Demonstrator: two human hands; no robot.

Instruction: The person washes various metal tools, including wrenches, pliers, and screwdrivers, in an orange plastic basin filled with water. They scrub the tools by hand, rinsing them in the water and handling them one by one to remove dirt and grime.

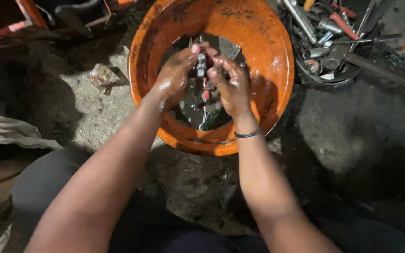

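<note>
A round orange basin (258, 42) stands on the ground with dark oily liquid and several metal parts at its bottom. Over its middle, my left hand (174, 75) and my right hand (230, 86), both wet and oily, meet around a small grey metal part (201, 64) held upright between the fingers. Both hands grip it from either side. A black band (248, 134) circles my right wrist. More greasy parts, one with a red piece (206, 95), lie in the liquid under the hands, partly hidden.
A dark tray of tools (333, 37), with metal sockets, rods and red-handled pieces, sits at the upper right. Crumpled plastic (101, 75) lies left of the basin. A cloth (5, 133) lies at the left edge. The concrete floor is stained and dirty.
</note>
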